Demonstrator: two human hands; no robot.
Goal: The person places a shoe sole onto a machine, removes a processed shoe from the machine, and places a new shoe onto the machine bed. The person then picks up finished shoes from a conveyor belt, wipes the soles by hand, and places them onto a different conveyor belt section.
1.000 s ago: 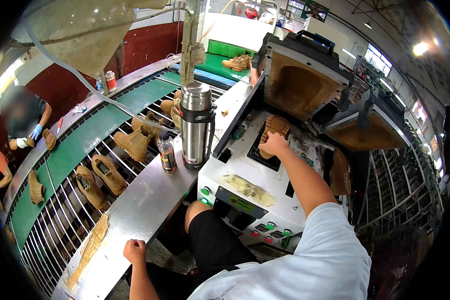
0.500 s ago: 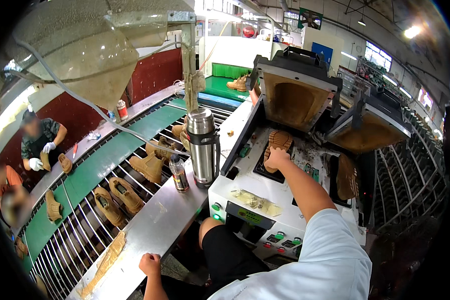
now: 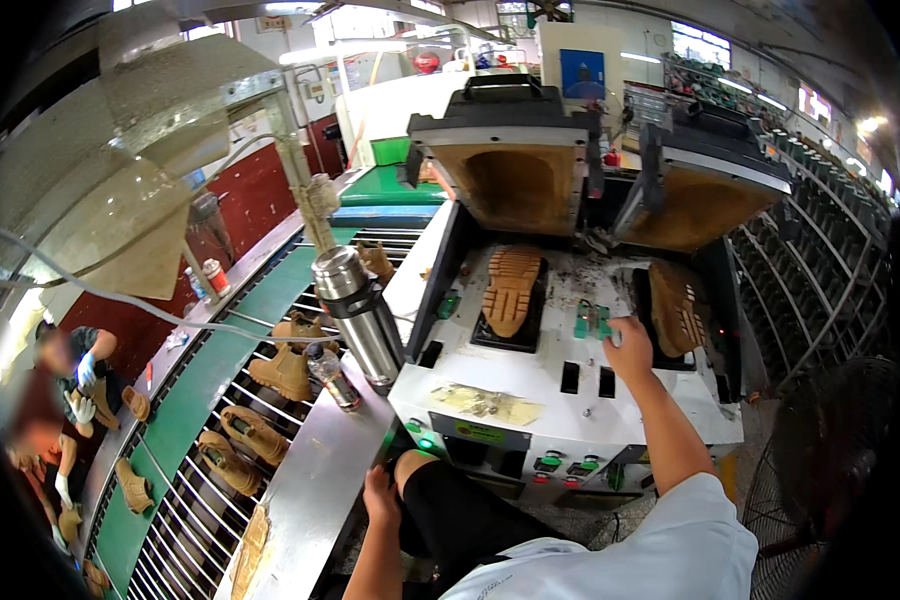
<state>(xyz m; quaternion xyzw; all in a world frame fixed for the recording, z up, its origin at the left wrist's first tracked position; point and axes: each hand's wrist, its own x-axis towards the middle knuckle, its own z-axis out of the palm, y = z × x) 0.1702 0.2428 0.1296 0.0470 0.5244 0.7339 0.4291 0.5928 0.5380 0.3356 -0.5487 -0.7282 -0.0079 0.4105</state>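
My right hand (image 3: 627,347) is over the white top of a press machine (image 3: 530,375), its fingers curled in and nothing visible in them. It is beside a small green block (image 3: 592,320) and left of a tan boot (image 3: 674,310) lying on its side with its sole showing. Another boot (image 3: 513,290) lies sole up on a black pad in the left bay, untouched. Both padded lids, the left lid (image 3: 515,190) and the right lid (image 3: 695,205), are raised. My left hand (image 3: 381,495) rests by my knee, fingers loosely folded, holding nothing visible.
A steel flask (image 3: 355,315) and a dark bottle (image 3: 332,378) stand on the metal ledge (image 3: 315,470) at left. Beyond it, tan boots (image 3: 255,435) sit on a roller conveyor beside a green belt (image 3: 205,385). Co-workers (image 3: 65,390) handle boots there. A fan (image 3: 820,470) stands at right.
My right hand has come off the left boot's sole and moved right, toward the other boot. My left hand has shifted closer to my knee. The view has turned.
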